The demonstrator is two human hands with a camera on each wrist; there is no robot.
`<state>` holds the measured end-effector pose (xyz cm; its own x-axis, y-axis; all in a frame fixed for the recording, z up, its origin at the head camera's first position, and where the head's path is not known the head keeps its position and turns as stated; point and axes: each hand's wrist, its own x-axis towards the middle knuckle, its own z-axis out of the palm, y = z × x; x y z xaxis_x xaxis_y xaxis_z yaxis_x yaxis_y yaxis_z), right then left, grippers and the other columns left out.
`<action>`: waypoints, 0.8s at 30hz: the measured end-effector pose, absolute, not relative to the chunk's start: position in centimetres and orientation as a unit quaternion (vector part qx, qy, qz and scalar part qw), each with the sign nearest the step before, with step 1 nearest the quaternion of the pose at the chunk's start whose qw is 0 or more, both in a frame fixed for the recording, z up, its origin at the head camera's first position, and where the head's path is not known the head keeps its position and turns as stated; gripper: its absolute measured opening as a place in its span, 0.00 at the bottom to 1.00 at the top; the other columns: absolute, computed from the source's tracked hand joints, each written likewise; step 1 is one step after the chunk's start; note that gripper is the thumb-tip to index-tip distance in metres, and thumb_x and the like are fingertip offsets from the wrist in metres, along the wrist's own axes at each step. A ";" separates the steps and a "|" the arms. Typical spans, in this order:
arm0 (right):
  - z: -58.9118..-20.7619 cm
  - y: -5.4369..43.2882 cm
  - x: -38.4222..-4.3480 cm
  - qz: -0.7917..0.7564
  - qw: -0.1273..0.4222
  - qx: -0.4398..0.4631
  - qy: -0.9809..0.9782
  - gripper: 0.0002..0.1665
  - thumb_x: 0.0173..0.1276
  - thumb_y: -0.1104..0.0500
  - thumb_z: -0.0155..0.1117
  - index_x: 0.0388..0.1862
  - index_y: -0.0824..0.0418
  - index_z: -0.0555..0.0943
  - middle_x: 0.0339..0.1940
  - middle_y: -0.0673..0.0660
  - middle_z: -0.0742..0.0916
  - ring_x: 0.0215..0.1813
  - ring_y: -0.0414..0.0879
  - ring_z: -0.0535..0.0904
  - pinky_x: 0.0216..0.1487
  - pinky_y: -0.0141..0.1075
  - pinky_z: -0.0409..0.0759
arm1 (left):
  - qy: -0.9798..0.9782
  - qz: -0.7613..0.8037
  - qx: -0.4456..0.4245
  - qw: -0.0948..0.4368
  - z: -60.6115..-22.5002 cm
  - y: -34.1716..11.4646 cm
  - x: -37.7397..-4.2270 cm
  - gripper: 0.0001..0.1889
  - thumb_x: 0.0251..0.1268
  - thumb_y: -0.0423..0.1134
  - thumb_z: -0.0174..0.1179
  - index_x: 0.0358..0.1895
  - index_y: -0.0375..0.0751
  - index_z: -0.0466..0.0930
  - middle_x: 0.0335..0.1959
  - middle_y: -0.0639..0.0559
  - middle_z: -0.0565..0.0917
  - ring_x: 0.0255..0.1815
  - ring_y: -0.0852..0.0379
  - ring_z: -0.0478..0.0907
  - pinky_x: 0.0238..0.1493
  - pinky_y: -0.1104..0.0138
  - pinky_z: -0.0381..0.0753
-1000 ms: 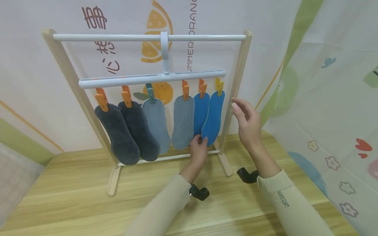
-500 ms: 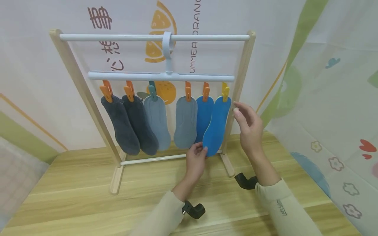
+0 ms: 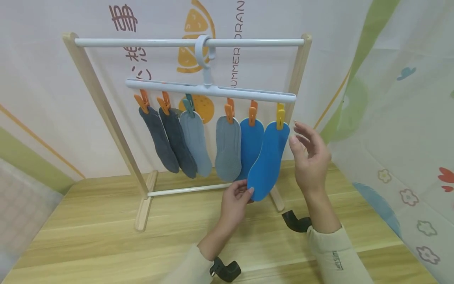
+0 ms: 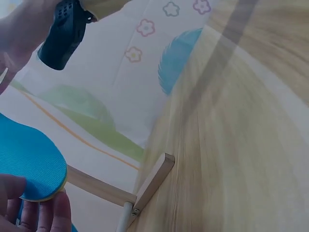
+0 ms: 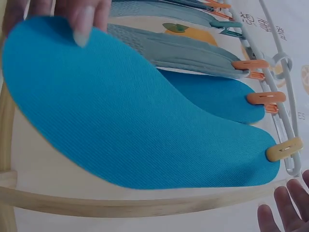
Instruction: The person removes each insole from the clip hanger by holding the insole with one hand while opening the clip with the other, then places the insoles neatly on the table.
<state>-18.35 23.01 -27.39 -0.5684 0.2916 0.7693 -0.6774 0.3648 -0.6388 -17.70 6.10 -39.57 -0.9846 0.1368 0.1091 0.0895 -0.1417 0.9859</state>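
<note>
Left hand point(image 3: 235, 203) pinches rightmost blue insole point(image 3: 268, 159) by its lower end, likely steadying it; yellow clip point(image 3: 280, 120) suspends it from hanger point(image 3: 244, 93); right hand point(image 3: 313, 161) relaxed alongside, holding nothing.

At the lower left, your left hand point(image 4: 36, 212) pinches the rounded end of a blue insole point(image 4: 29, 159), thumb on its face, fingers behind. Your right hand point(image 4: 17, 46), partly cut off, shows above, near a black wrist device point(image 4: 62, 38). Beyond the insole, a wooden foot point(image 4: 155, 179) rests on the bench point(image 4: 236, 135), just beside a white rod point(image 4: 125, 216); a flowered backdrop point(image 4: 120, 67) hangs behind.
</note>
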 end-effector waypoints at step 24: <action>-24.0 23.2 -19.9 0.582 0.303 0.077 -0.751 0.25 0.75 0.48 0.62 0.65 0.59 0.80 0.62 0.56 0.85 0.63 0.42 0.81 0.65 0.34 0.80 | 0.636 0.764 0.097 0.048 -39.4 4.8 -16.1 0.17 0.72 0.31 0.59 0.60 0.27 0.74 0.53 0.31 0.82 0.49 0.51 0.86 0.50 0.63 0.88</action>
